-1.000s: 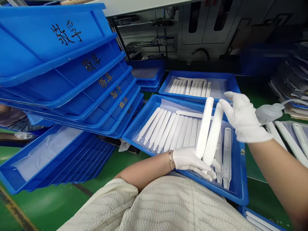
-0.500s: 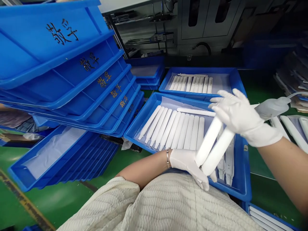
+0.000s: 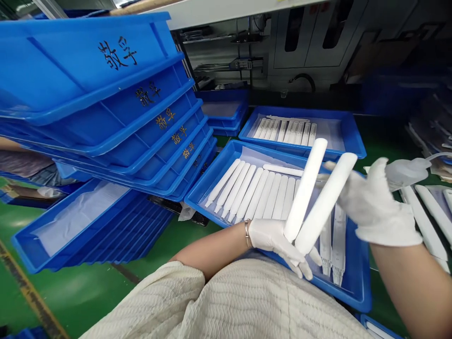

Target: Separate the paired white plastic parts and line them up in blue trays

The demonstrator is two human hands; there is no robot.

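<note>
Two long white parts, a left one (image 3: 307, 188) and a right one (image 3: 328, 202), slant upward with their lower ends in my gloved left hand (image 3: 282, 242). Beside the right part is my gloved right hand (image 3: 367, 202), its thumb raised and its other fingers partly hidden behind that part. Under both hands lies a blue tray (image 3: 360, 282) with a row of similar white parts (image 3: 247, 190) on a thin sheet. Two more parts (image 3: 332, 245) with detailed surfaces lie at the tray's right side.
A tall stack of blue bins (image 3: 81, 70) leans in at the left, above more nested trays (image 3: 88, 226). Behind the near tray, another blue tray (image 3: 339, 113) holds short white pieces. A translucent bottle (image 3: 406, 173) and more white parts (image 3: 425, 221) are at the right.
My right hand has moved off the tops of the two white parts, to the right and down. Their upper ends now show and spread apart. The view has shifted slightly.
</note>
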